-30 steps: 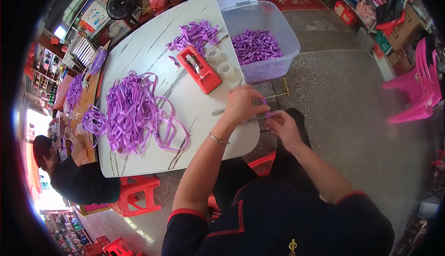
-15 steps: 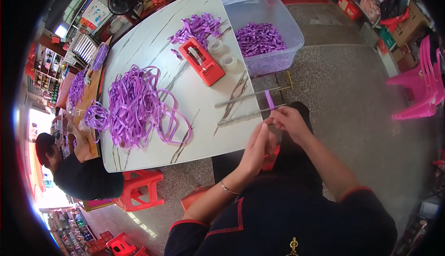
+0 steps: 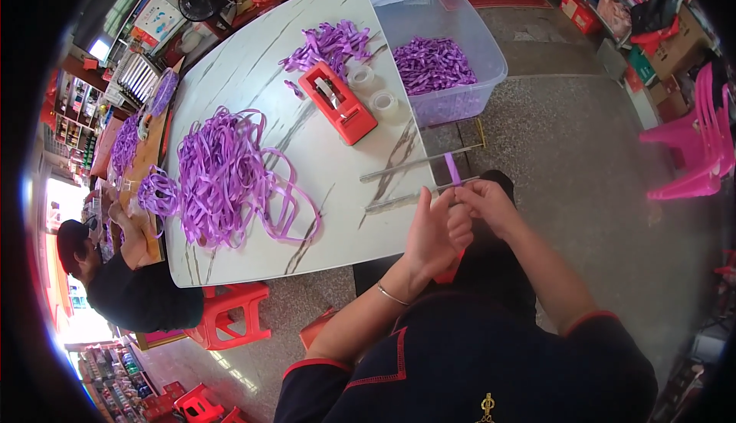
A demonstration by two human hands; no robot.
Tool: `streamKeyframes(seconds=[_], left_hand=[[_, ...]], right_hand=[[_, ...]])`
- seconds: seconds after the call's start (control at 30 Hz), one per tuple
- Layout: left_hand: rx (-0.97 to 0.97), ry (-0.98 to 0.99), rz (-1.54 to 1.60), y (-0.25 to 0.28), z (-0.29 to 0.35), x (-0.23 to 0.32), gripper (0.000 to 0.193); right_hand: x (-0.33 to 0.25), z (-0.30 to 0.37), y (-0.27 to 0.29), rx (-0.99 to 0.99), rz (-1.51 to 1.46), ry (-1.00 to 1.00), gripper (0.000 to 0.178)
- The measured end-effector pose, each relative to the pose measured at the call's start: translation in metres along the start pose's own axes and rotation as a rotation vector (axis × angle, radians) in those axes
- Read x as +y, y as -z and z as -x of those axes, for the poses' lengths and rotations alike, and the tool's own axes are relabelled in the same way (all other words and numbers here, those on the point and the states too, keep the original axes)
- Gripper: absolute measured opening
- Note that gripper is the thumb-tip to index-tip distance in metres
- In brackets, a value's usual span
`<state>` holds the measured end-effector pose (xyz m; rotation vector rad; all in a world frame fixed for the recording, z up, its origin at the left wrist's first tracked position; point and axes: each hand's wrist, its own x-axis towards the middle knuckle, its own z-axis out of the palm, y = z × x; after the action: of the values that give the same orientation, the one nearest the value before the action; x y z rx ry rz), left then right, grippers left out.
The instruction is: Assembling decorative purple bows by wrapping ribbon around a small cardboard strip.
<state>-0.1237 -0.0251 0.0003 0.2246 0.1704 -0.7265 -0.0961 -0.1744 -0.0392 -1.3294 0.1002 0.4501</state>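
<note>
A short band of purple ribbon (image 3: pixel 452 168) is looped around two thin metal bars (image 3: pixel 410 168) that jut out past the table's right edge. My right hand (image 3: pixel 491 204) pinches the lower end of this ribbon, just beside the nearer bar. Close by on the left, my left hand (image 3: pixel 433 231) has its thumb raised and its other fingers curled in beside the right fingertips. Whatever those curled fingers hold is hidden. A red tape dispenser (image 3: pixel 339 105) sits on the table beyond the bars, with clear tape rolls (image 3: pixel 383 102) next to it.
The marble-patterned table (image 3: pixel 253 78) carries a big tangle of purple ribbon (image 3: pixel 218 178) and a smaller purple pile (image 3: pixel 330 44). A clear plastic bin (image 3: pixel 452 109) with purple pieces stands off the right edge. Another person (image 3: pixel 130 285) sits at left; pink chairs (image 3: pixel 690 139) are at right.
My left hand has turned and lifted, its thumb now pointing up and its fingers curled. The right hand stays pinched at the ribbon, and the view has shifted slightly.
</note>
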Motion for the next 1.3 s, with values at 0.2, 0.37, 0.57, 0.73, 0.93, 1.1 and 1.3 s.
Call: streamKeyframes(seconds=[0.2,0.37,0.57,0.73,0.93,1.1,1.3], left_hand=[[-0.135,0.028,0.117,0.002,0.006,0.009,0.055],[-0.182,0.030,0.130,0.008,0.007,0.011,0.053],[-0.167,0.034,0.005,0.011,0.006,0.006,0.065],[-0.153,0.017,0.012,0.011,0.007,0.007,0.065],[-0.157,0.040,0.026,0.008,0.005,0.009,0.064],[-0.170,0.037,0.063,0.012,0.005,0.009,0.065],[-0.177,0.031,0.031,0.009,0.007,0.008,0.067]], right_hand=[[-0.096,0.006,0.013,-0.243,0.486,-0.153,0.041],[-0.143,-0.055,-0.057,-0.143,0.432,0.298,0.025],[-0.132,-0.152,-0.110,-0.181,0.687,0.400,0.026],[-0.143,-0.160,-0.131,-0.245,0.671,0.103,0.027],[-0.142,-0.167,-0.118,-0.264,0.210,-0.216,0.023],[-0.124,-0.126,-0.112,-0.318,0.366,-0.126,0.021],[-0.090,-0.120,-0.105,-0.139,0.431,0.142,0.025]])
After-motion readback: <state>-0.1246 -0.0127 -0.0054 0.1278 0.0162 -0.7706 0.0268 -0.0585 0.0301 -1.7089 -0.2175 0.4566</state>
